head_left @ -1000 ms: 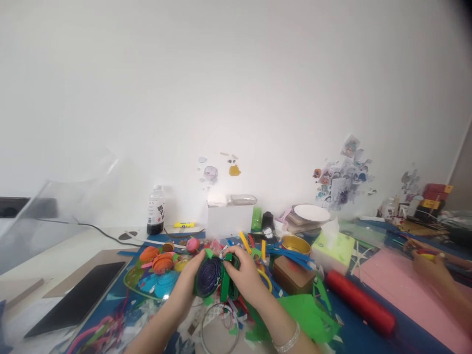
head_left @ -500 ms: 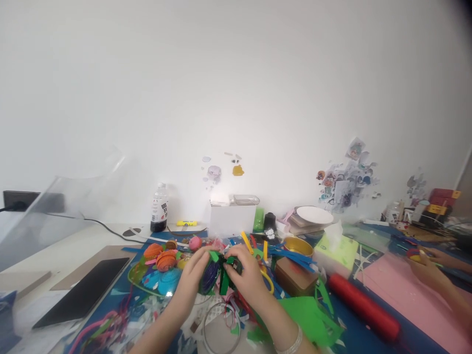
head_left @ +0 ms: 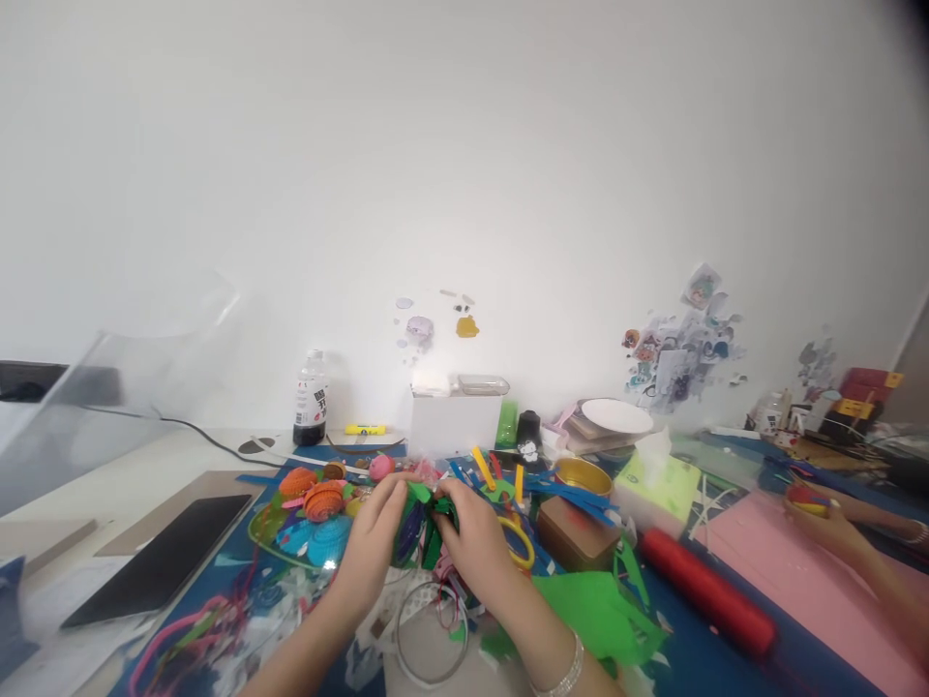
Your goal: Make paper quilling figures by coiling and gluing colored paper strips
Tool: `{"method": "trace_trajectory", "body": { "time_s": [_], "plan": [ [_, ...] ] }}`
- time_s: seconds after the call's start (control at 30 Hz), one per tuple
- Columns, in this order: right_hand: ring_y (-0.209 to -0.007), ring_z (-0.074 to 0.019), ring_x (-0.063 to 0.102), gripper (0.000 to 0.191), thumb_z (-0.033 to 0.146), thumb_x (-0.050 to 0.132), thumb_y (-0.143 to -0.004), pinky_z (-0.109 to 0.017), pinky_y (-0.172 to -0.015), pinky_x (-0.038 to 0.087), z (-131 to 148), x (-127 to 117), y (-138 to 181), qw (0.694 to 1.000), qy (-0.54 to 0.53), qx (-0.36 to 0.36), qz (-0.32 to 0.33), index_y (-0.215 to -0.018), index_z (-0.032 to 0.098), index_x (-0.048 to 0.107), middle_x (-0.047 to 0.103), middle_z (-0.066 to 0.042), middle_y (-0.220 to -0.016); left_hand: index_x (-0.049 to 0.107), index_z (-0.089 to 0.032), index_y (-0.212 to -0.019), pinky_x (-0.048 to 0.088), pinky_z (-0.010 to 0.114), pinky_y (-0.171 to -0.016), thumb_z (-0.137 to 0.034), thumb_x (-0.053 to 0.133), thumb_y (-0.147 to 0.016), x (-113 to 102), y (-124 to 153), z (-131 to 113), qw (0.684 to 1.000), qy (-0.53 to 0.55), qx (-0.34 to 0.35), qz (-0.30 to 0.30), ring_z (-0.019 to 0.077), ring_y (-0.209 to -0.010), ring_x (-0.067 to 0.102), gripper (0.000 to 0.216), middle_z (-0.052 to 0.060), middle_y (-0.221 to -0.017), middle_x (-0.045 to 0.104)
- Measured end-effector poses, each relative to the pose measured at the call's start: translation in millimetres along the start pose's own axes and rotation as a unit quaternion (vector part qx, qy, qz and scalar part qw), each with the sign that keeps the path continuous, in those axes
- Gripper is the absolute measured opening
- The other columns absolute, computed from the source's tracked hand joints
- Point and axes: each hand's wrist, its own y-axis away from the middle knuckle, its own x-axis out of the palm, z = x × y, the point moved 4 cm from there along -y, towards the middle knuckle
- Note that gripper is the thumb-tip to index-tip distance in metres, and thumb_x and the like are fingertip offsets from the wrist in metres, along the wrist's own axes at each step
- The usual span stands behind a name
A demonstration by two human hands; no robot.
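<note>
A purple coil (head_left: pixel 408 530), part-wrapped in green, is gripped in the fingers of the left hand (head_left: pixel 372 542) and the right hand (head_left: pixel 475 540). Finished coils (head_left: pixel 323 501) are set beside it. Loose strips (head_left: pixel 573 496) are left unused.

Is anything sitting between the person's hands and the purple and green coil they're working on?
Nothing visible does. The left hand and right hand both grip the purple and green coil directly, one on each side. The yellow ring lies beside the right hand, not between.
</note>
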Motion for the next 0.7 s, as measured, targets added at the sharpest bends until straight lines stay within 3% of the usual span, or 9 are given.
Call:
{"method": "trace_trajectory", "body": {
  "time_s": [0.33, 0.47, 0.7],
  "plan": [
    [-0.079, -0.0199, 0.059, 0.028, 0.013, 0.053, -0.074, -0.027, -0.066, 0.042, -4, 3, 1, 0.995, -0.055, 0.07, 0.044, -0.099, 0.025, 0.048, 0.061, 0.0, -0.088, 0.064, -0.023, -0.087, 0.039, 0.024, -0.084, -0.044, 0.048, -0.078, -1, -3, 3, 1.0, 0.002, 0.003, -0.001, 0.0218, -0.098, 0.053, 0.028, 0.002, -0.097, 0.065],
    [-0.083, -0.0181, 0.055, 0.024, 0.014, 0.053, -0.072, -0.028, -0.073, 0.041, -3, -2, -1, 0.987, -0.129, 0.082, 0.05, -0.093, 0.025, 0.049, 0.058, 0.001, -0.088, 0.067, -0.022, -0.079, 0.038, 0.026, -0.087, -0.045, 0.053, -0.073, -7, -9, 4, 0.999, -0.012, -0.037, -0.006, 0.0245, -0.101, 0.053, 0.028, 0.002, -0.094, 0.067],
    [-0.096, -0.0182, 0.048, 0.024, 0.016, 0.057, -0.07, -0.03, -0.085, 0.035, 0, -12, -3, 0.958, -0.253, 0.089, 0.102, -0.092, 0.024, 0.05, 0.051, 0.001, -0.098, 0.067, -0.019, -0.084, 0.042, 0.03, -0.084, -0.046, 0.059, -0.065, -14, -13, 10, 0.993, 0.011, -0.107, -0.041, 0.0285, -0.105, 0.052, 0.035, 0.003, -0.094, 0.069]
  ]
}}
